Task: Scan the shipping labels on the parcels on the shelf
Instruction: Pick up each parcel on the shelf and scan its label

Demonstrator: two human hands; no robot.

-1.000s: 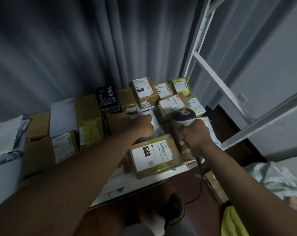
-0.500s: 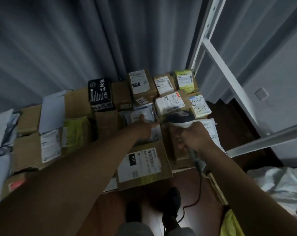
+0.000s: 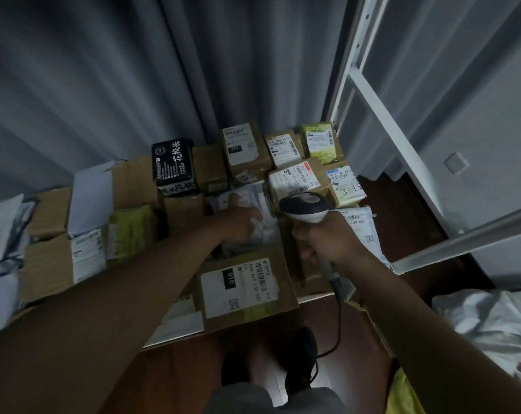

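Note:
Several cardboard parcels with white shipping labels crowd the white shelf [image 3: 181, 331]. My right hand [image 3: 325, 237] grips a handheld barcode scanner [image 3: 305, 206], its head pointing toward a labelled box [image 3: 295, 179] behind it. My left hand [image 3: 238, 218] holds a white plastic mailer [image 3: 253, 195] in the middle of the shelf, thumb up on its label, fingers curled into the crumpled plastic. A box labelled 010 [image 3: 241, 286] lies at the shelf's front edge, below both hands.
A black packet [image 3: 172, 162] stands at the back with more labelled boxes [image 3: 244, 147]. Grey curtain behind. White shelf uprights and rails [image 3: 381, 124] rise at right. The scanner cable [image 3: 338, 324] hangs to the floor near my feet. White cloth [image 3: 492, 321] lies at right.
The view has shifted down and closer. My left hand has moved slightly forward on the white mailer, now gripping it. The scanner has stayed in my right hand.

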